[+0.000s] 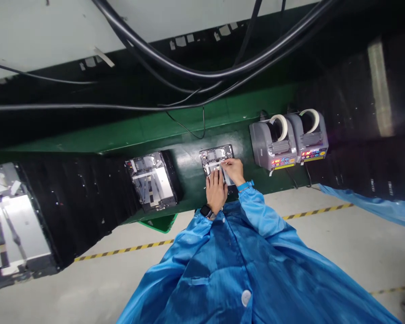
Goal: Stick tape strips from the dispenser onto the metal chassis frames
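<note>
At far left, near the camera, a tall dark-sided stack (30, 216) of opened tablets. Next, a lower stack (151, 180) on the green table (189, 180), with a green tray (162, 223) partly showing past the table's near edge. Then, apart from both stacks, a single opened tablet (216, 154), flat on the table, insides upward, under both hands. On its lower left part, the left hand (216, 193), palm down, fingers stretched out, grasping nothing; at that wrist, a dark watch (206, 211). Just beside, over the tablet's middle, the right hand (234, 171), fingertips drawn together; cannot tell whether pinching anything small. Further right, two grey tape dispensers (261, 141) side by side, each with a pale roll and lit red digits. At far right, blue cloth (374, 204).
</note>
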### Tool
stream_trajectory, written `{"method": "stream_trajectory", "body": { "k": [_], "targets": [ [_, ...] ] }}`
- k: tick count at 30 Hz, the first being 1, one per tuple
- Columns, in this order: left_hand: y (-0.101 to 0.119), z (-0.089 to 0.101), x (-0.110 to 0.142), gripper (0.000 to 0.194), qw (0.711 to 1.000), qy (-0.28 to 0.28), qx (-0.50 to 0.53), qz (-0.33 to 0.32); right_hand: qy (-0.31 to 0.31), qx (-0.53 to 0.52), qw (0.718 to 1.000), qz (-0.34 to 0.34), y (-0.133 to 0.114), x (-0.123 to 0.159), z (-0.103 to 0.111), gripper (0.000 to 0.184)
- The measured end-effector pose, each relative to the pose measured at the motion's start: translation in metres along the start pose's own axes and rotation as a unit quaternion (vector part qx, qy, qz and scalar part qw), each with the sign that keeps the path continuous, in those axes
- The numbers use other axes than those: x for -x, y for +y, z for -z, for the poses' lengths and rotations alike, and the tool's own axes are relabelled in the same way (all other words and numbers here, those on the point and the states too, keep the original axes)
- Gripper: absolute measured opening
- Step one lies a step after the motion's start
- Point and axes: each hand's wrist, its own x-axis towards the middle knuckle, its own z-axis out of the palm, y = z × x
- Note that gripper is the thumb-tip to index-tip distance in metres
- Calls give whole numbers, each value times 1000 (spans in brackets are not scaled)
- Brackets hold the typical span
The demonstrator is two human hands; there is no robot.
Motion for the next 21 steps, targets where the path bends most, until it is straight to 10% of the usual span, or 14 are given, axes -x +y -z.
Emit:
{"method": "stream_trajectory", "body": {
  "k": [21],
  "targets": [
    [9,-5,-3,70,1000,-10,5,7,81,12,995,-48,-5,20,-18,28]
  ]
}}
